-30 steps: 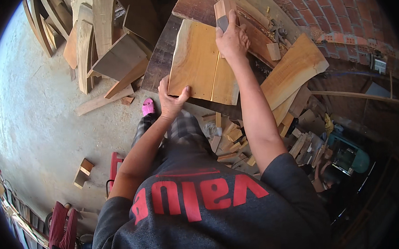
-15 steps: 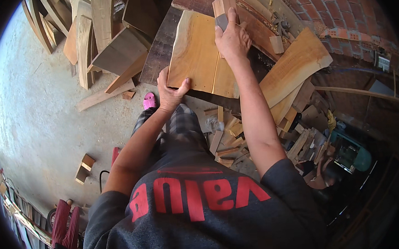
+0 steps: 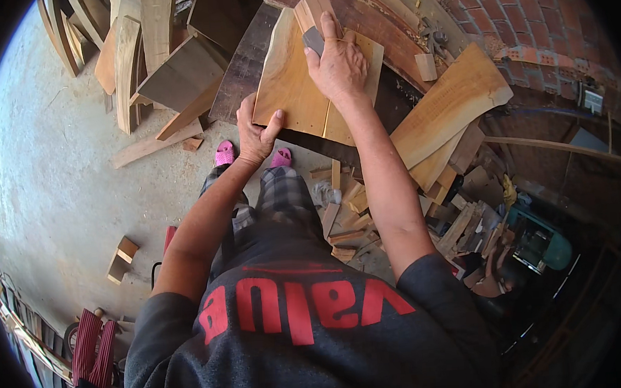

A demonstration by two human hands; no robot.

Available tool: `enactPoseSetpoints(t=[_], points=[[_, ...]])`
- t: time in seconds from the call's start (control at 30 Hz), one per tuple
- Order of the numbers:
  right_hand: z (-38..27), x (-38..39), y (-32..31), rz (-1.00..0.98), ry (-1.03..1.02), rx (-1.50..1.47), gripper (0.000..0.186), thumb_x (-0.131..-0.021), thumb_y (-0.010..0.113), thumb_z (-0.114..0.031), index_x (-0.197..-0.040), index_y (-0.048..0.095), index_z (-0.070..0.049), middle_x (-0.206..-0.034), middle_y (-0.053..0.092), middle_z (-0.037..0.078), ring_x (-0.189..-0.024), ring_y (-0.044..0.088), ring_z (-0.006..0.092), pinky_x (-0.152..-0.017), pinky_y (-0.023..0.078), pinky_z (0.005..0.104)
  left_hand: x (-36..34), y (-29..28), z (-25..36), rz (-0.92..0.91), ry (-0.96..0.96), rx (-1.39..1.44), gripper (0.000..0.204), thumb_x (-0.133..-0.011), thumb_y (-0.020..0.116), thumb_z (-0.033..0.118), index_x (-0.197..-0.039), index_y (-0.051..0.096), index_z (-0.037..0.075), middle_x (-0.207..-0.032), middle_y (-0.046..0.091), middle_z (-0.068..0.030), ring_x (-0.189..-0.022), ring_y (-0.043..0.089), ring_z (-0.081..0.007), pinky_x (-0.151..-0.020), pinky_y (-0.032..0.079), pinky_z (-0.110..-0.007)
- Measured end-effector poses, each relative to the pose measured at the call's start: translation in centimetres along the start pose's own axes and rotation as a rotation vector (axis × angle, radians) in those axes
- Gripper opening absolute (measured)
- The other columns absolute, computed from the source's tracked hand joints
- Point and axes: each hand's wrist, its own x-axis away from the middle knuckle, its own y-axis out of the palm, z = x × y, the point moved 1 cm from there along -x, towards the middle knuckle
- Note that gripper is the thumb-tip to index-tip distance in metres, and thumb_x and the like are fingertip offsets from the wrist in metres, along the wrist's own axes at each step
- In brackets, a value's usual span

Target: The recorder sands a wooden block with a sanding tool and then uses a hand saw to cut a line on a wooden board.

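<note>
A pale yellow-brown wooden panel (image 3: 288, 81) with a wavy left edge and a seam lies on a dark, worn bench top (image 3: 247, 59). My left hand (image 3: 259, 137) grips its near left corner, thumb on top and the other fingers at the left edge. On the panel's far part, my right hand (image 3: 343, 67) is closed over a wooden sanding block (image 3: 311, 12) with a grey band across it. The index finger stretches along the block, whose underside is hidden.
A broad board (image 3: 455, 110) leans right of the bench. Offcuts (image 3: 355, 223) litter the floor below it. Curved timbers (image 3: 129, 70) and a brown wooden box (image 3: 179, 74) stand left. A brick wall (image 3: 512, 11) rises at the far right, above a teal machine (image 3: 541, 237).
My right hand and the sanding block have moved left across the panel, past the seam. My left hand keeps its grip on the corner. Both pink sandals now show.
</note>
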Motion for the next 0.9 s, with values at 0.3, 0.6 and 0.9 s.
enactPoseSetpoints(t=[0.3,0.6,0.9], points=[[8.1,15.6,-5.1,-0.072,-0.475,-0.174,0.079,-0.081,0.073,-0.023,-0.147,0.029,-0.020,-0.092,0.047,0.019,-0.080,0.053,0.0384,-0.065,0.045,0.0493,1.2,3.4,0.8,0.459,0.040,0.227,0.048,-0.094,0.050,0.037,-0.123,0.053,-0.001,-0.117,0.058,-0.0197,-0.110,0.054,-0.0269,-0.095,0.041,-0.035],[8.9,13.3,-4.4,-0.232,-0.646,-0.170,0.078,-0.081,0.072,-0.022,-0.146,0.028,-0.017,-0.093,0.047,0.019,-0.079,0.054,0.0376,-0.064,0.046,0.0479,8.0,7.2,0.3,0.357,0.143,-0.510,0.132,-0.065,0.075,0.064,-0.151,-0.001,-0.002,-0.157,0.012,-0.0255,-0.144,0.018,-0.0360,-0.114,0.013,-0.050],[2.6,7.2,-1.6,-0.091,-0.795,-0.118,0.077,-0.081,0.070,-0.027,-0.144,0.026,-0.024,-0.098,0.048,0.021,-0.087,0.058,0.0402,-0.068,0.050,0.0496,6.0,5.0,-1.4,0.276,0.124,-0.756,0.129,-0.063,0.058,0.081,-0.153,0.007,0.003,-0.158,0.017,-0.0174,-0.142,0.023,-0.0318,-0.111,0.019,-0.050]])
